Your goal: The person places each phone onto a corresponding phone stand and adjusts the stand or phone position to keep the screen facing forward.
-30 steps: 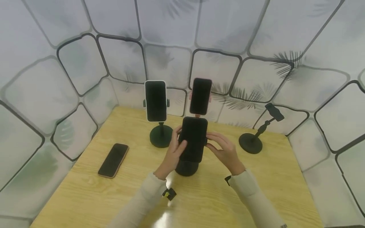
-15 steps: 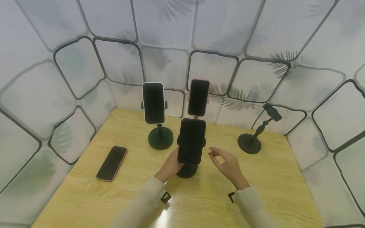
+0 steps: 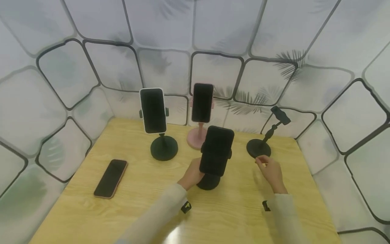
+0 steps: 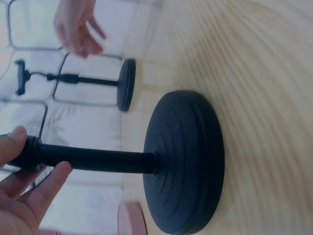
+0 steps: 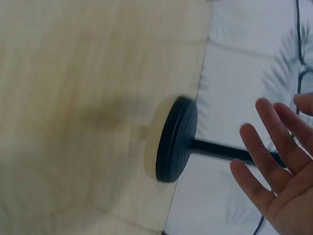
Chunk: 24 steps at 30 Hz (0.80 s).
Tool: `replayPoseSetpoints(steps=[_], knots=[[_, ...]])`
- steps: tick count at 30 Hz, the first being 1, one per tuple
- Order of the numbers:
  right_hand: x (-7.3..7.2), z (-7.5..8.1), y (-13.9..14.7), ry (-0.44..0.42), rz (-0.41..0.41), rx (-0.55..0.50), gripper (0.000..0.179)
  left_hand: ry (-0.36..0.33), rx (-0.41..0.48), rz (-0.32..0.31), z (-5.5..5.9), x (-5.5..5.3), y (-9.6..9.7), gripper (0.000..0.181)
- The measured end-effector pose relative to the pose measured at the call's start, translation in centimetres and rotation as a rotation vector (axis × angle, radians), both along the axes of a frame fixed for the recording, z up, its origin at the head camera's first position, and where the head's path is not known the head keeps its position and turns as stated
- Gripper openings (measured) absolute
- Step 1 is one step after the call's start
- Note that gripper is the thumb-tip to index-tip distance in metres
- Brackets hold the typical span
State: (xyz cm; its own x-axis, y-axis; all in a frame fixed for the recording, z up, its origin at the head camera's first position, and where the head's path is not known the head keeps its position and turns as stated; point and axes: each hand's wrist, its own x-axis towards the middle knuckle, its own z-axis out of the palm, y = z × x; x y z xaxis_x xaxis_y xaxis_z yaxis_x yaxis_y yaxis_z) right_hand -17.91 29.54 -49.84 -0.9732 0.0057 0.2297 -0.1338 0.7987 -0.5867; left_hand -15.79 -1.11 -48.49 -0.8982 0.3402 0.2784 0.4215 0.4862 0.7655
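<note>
In the head view my left hand (image 3: 192, 174) reaches behind a black phone (image 3: 217, 150) mounted on a black phone stand (image 3: 209, 182). The left wrist view shows the thumb and fingers holding that stand's post (image 4: 98, 157) just under its collar; the round base (image 4: 183, 164) is at or just over the wood, I cannot tell which. The phone leans slightly right. My right hand (image 3: 270, 173) is in front of a second black stand (image 3: 259, 148), whose clamp carries no phone. In the right wrist view its fingers (image 5: 264, 159) are spread and hold nothing.
A white-edged phone (image 3: 153, 110) sits on a dark green stand (image 3: 164, 148) at back left. Beside it a dark phone (image 3: 202, 103) is on a pink stand (image 3: 196, 138). Another phone (image 3: 110, 179) lies flat at left. Patterned walls (image 3: 164, 30) enclose the wooden table (image 3: 146, 189).
My left hand has dropped from the phone to the stand's post, and the stand has shifted right and tilted. My right hand has left the phone's side and moved right toward the phoneless stand.
</note>
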Motion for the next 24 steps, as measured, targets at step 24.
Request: replayPoseSetpoints(steps=[24], knots=[[-11.1,0.4,4.1,0.059,-0.189,-0.243,0.025,-0.165,-0.070,0.116,0.9,-13.6,9.7,0.033]])
